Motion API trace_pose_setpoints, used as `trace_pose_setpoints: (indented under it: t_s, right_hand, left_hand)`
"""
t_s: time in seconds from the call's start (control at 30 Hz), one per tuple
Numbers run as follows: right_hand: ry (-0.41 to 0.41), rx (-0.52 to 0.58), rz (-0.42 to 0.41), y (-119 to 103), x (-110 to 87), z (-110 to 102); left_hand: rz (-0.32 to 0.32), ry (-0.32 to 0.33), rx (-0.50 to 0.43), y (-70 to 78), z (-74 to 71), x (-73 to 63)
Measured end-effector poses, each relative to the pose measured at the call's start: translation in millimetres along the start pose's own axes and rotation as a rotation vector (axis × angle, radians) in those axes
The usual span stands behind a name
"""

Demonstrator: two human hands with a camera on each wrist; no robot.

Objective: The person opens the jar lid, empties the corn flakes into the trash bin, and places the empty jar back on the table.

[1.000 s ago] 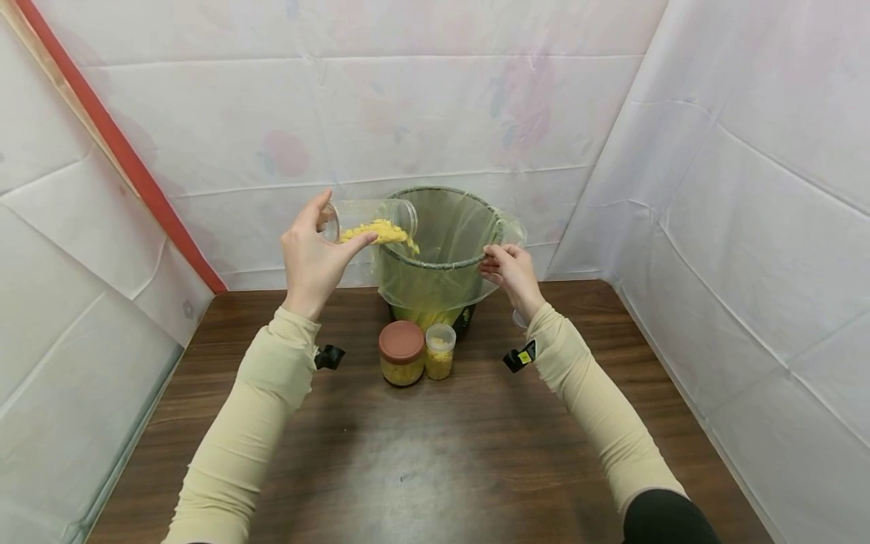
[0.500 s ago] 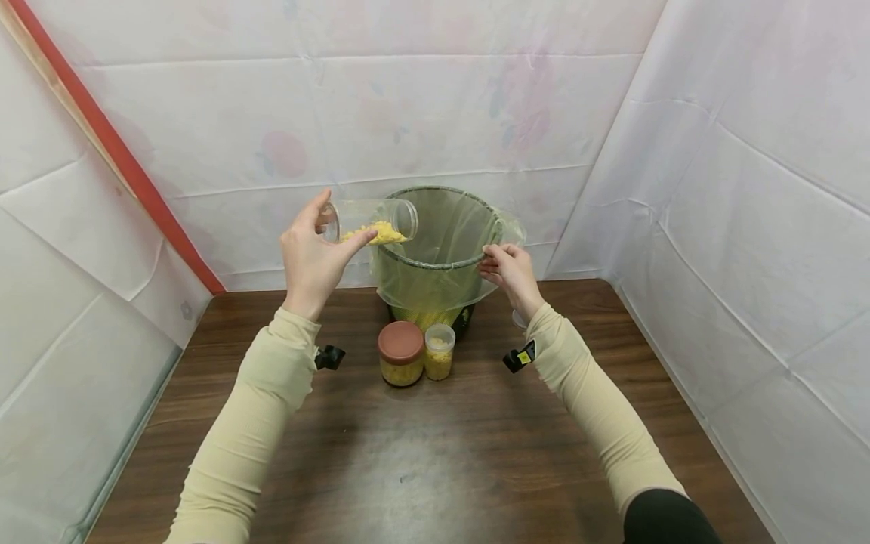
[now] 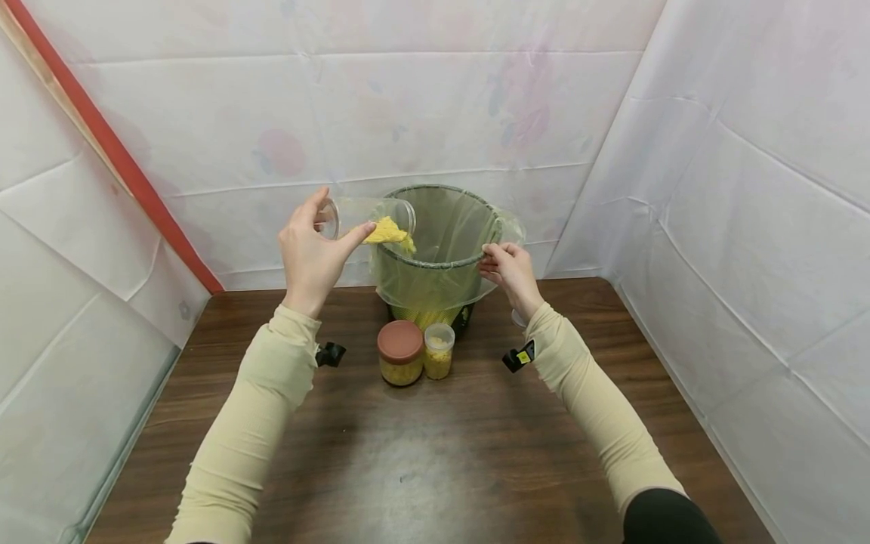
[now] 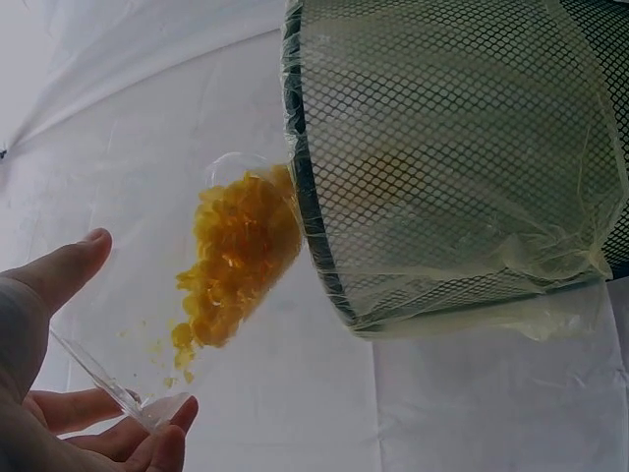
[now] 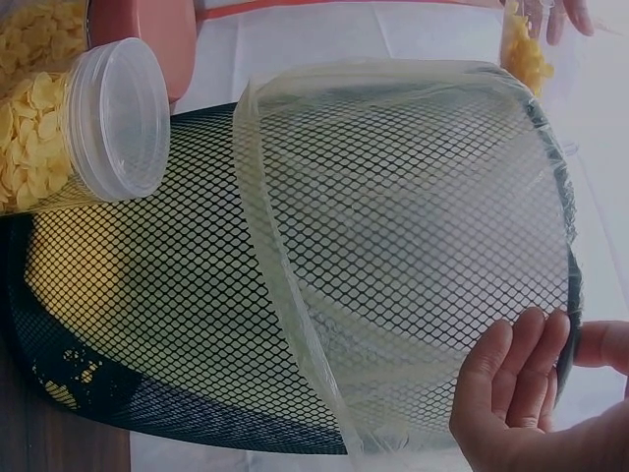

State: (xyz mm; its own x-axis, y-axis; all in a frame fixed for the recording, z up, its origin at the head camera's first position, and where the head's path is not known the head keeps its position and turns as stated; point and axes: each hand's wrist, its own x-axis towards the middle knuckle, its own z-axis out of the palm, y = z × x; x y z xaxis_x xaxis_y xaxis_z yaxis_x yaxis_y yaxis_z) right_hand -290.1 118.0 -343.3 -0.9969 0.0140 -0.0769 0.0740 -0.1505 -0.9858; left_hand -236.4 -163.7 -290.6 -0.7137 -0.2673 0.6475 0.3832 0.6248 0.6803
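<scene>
My left hand [image 3: 310, 261] holds a clear jar [image 3: 355, 208] by its base end, thumb below and fingers at the bottom. The jar lies on its side, its mouth over the left rim of a mesh wastebasket [image 5: 201, 265]. Yellow flakes [image 3: 386, 230] are heaped towards the mouth, some spilling over its lip. They also show through the jar wall in the left wrist view. A thin translucent yellow-green liner [image 3: 435, 285] is folded over the basket's rim. My right hand [image 3: 514, 276] pinches the rim and liner at the right side, fingers outside.
In front of the basket stand a jar with a reddish-brown lid [image 3: 400, 341] and a smaller clear-lidded jar [image 3: 439, 353], both holding yellow flakes. A clear round piece [image 3: 519, 319] lies partly hidden by the right wrist. White sheeting [image 3: 442, 98] encloses the brown tabletop [image 3: 421, 461].
The flakes in the tilted jar have slid towards its mouth, and the jar's base end shows fewer. Both hands stay nearly in place.
</scene>
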Motion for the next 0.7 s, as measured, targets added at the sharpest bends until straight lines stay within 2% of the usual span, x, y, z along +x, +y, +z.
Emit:
trace_pose_setpoints:
  t_s: [0.7]
  right_hand:
    - [0.012,0.010,0.000,1.1,1.3,-2.1]
  left_hand:
    - [-0.001,0.008,-0.006,1.4,0.8,3.1]
